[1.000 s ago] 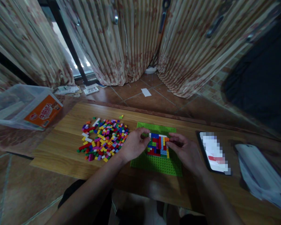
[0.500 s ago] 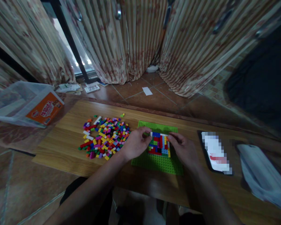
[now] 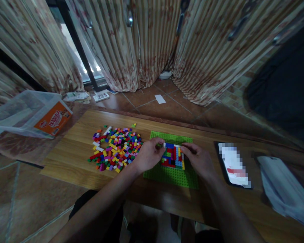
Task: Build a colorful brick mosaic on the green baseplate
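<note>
A green baseplate lies on the wooden table and carries a flat multicoloured brick build. My left hand rests at the build's left edge, fingers curled in a pinch at its top left corner. On the right edge sits my right hand, fingers pinched against the build's top right corner. What either pinch holds is too small to make out. A heap of small loose coloured bricks is spread out left of the baseplate.
A phone with a lit screen lies right of the baseplate, and a white cloth or bag beyond it. A clear plastic box with an orange label sits at the far left. Curtains hang behind, above a tiled floor.
Both hands have stayed at the build's top corners, the right one drawing in slightly closer. The view has shifted a little.
</note>
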A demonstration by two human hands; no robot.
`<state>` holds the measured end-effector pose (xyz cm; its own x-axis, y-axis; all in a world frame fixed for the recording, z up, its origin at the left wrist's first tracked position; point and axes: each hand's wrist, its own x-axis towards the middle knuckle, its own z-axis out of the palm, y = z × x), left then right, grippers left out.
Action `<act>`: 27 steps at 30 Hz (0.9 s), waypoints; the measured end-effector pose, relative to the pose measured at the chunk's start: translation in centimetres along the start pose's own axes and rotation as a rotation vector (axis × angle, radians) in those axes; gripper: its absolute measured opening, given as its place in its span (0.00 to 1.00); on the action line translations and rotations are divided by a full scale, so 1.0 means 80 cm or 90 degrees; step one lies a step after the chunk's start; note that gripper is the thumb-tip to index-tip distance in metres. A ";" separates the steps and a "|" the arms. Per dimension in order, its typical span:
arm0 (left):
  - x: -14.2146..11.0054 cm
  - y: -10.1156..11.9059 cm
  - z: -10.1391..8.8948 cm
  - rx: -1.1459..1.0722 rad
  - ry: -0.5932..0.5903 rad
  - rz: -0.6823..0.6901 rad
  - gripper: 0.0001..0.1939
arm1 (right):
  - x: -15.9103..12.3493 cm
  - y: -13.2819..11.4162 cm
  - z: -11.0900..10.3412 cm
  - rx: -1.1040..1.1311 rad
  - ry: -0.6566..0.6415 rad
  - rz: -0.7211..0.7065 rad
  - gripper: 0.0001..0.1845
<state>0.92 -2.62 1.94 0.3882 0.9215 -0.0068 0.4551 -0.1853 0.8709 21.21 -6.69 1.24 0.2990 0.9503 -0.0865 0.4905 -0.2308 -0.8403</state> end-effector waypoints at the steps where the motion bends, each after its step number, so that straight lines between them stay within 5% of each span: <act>1: 0.000 0.000 -0.002 0.004 -0.002 0.002 0.11 | 0.000 0.001 0.000 -0.009 0.001 -0.003 0.22; 11: 0.016 -0.022 -0.059 0.098 0.119 0.036 0.10 | 0.000 0.012 -0.012 0.059 0.046 0.095 0.35; 19: 0.041 -0.055 -0.125 0.437 0.288 -0.124 0.16 | -0.004 0.001 -0.014 -0.088 0.023 0.076 0.33; 27: 0.072 -0.059 -0.089 0.488 0.182 -0.055 0.12 | -0.003 0.001 -0.017 -0.081 0.021 0.089 0.31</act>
<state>-4.72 6.01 1.28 0.1546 0.9755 0.1563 0.9354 -0.1954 0.2946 22.26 -7.24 1.88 0.3968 0.9005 -0.1778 0.5411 -0.3860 -0.7471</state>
